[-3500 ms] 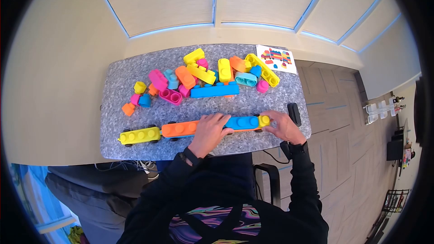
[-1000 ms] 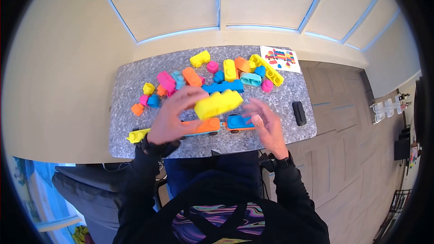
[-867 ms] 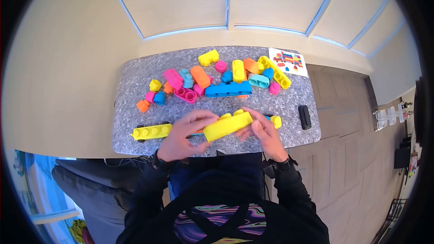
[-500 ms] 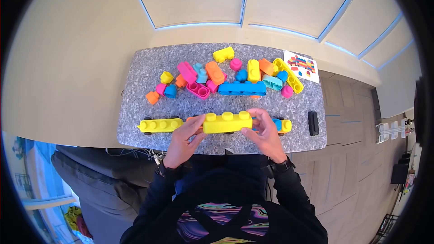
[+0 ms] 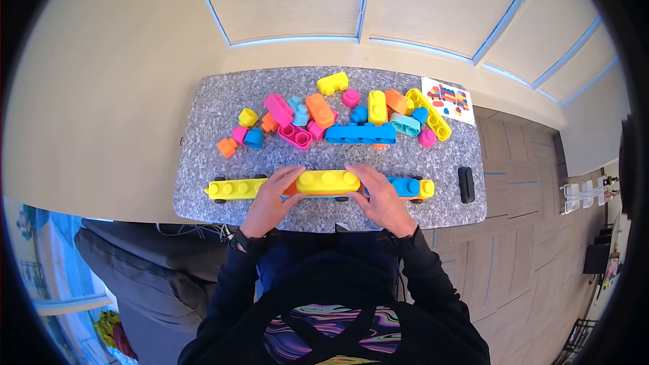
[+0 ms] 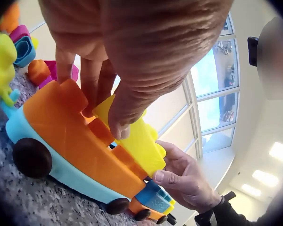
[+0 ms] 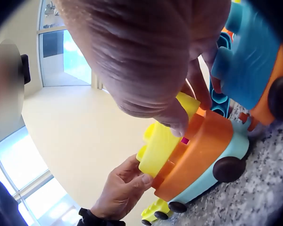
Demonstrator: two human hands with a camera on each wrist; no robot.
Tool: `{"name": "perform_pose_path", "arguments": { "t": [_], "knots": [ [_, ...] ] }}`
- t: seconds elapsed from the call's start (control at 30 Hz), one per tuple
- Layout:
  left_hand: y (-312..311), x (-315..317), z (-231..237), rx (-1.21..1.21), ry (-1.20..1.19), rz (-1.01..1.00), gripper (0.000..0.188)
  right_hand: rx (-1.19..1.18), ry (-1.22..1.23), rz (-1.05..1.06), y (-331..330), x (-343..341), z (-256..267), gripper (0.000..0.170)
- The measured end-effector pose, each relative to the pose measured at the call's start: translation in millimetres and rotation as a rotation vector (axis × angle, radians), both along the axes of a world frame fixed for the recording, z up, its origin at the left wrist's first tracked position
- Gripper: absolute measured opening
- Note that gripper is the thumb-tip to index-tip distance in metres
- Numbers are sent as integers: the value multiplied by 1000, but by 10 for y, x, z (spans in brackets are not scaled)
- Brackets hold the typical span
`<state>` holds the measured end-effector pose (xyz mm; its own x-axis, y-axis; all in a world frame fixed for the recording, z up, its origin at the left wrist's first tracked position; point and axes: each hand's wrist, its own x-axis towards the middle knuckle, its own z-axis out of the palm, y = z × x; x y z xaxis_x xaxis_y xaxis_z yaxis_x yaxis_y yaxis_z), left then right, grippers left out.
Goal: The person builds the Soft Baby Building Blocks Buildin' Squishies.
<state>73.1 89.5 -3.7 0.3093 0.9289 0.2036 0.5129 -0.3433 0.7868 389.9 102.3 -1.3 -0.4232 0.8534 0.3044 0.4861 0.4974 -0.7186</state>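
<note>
A long yellow block (image 5: 328, 181) with rounded studs is held at both ends, directly over the middle wagon. My left hand (image 5: 269, 201) pinches its left end between thumb and fingers, and my right hand (image 5: 382, 201) pinches the right end. In the left wrist view the wagon has an orange body (image 6: 80, 136), a light blue base (image 6: 61, 169) and dark wheels. The block sits between the wagon's raised ends, tilted in both wrist views, with a gap under it. A yellow car (image 5: 233, 189) is at the left; a car bearing a blue block (image 5: 403, 186) is at the right.
Loose blocks lie across the back of the table (image 5: 216, 108), including a long blue block (image 5: 360, 134) and a yellow upright one (image 5: 377, 107). A printed picture sheet (image 5: 449, 100) lies at the back right corner. A black case (image 5: 466, 184) rests near the right edge.
The right hand has left the right-hand car. Held first by the left hand, the yellow block is now in both hands and has come down onto the middle wagon.
</note>
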Motion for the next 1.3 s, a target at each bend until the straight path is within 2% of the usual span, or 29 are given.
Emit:
{"name": "perform_pose_path", "arguments": {
  "t": [0.47, 0.53, 0.73, 0.87, 0.93, 0.97, 1.03, 1.13, 1.3],
  "knots": [
    [37, 16, -114, 0, -30, 3, 59, 90, -104, 21, 14, 34, -46, 64],
    [44, 9, -119, 21, -13, -5, 56, 155, -111, 18, 15, 39, -89, 62],
    [64, -42, -120, 42, 71, -12, 50, 133, -148, 27, 14, 56, -80, 63],
    [340, -371, -17, 43, 146, -60, 46, 126, -106, 48, 30, 85, -65, 64],
    [584, -599, -66, 149, 206, 175, 43, 102, -110, 53, 30, 92, -68, 64],
    [720, -682, -62, 151, 208, 176, 43, 103, -108, 53, 22, 95, -63, 64],
    [951, -827, -51, 249, 435, 307, 43, 97, -106, 51, 23, 88, -48, 63],
    [1087, -920, -175, 198, 566, 314, 43, 97, -95, 43, 13, 96, -46, 61],
    [1118, -862, -321, 174, 566, 292, 45, 130, -95, 32, -8, 119, -33, 59]
  ]
}}
